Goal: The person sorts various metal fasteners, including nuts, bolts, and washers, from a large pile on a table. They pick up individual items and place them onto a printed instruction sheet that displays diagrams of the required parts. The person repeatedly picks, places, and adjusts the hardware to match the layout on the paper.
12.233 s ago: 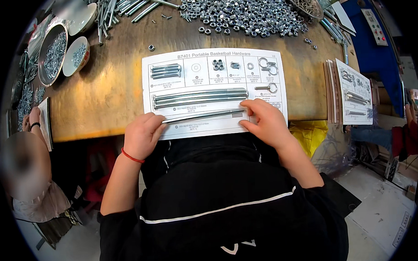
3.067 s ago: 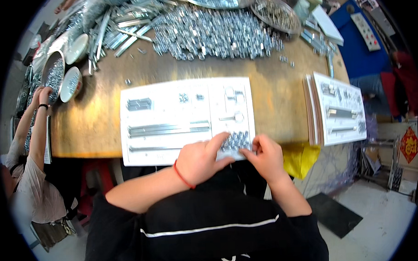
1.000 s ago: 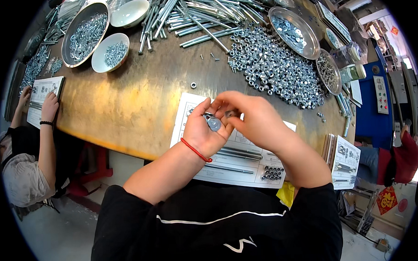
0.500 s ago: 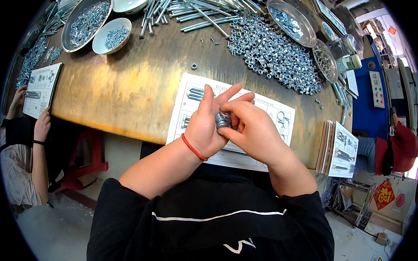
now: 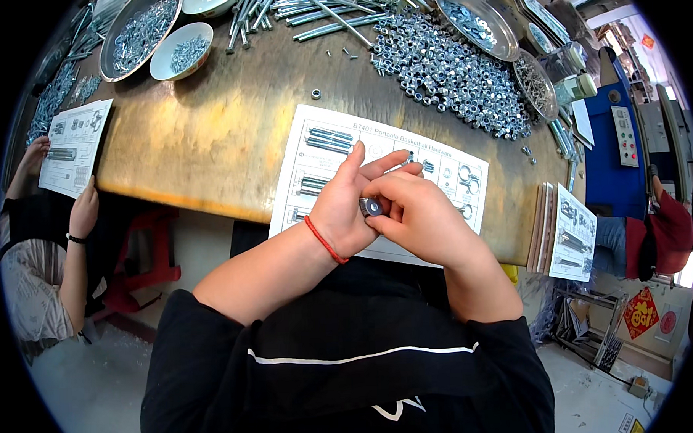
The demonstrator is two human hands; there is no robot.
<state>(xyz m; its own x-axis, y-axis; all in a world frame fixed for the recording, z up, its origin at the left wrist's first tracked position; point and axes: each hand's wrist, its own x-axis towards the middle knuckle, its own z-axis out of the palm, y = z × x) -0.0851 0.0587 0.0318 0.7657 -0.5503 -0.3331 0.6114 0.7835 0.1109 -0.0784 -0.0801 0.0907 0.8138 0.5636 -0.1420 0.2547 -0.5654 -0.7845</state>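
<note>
A small stack of metal washers [image 5: 371, 206] is pinched between the thumb and fingers of my right hand [image 5: 416, 210]. My left hand [image 5: 346, 209], with a red cord at its wrist, lies palm up just beneath and beside the washers. Its thumb and fingers are stretched out and spread, and the stack rests against the palm side. How many washers there are is hidden by my right fingers. Under both hands, a printed hardware sheet [image 5: 289, 153] with pictures of bolts and fittings lies on the wooden table [image 5: 176, 154].
A heap of lock nuts [image 5: 452, 75] spreads beyond the sheet, with long bolts [image 5: 332, 26] behind. Washers fill a steel dish [image 5: 512, 50]; a white bowl [image 5: 204, 60] holds small screws. At left, a co-worker's hand [image 5: 84, 210] grips another sheet. Stacked cards [image 5: 541, 225] stand at right.
The washer stack has turned, so a flat face now shows where its edges showed before. My hands stay together over the sheet. The head view has shifted slightly, and the co-worker's sheet has moved right.
</note>
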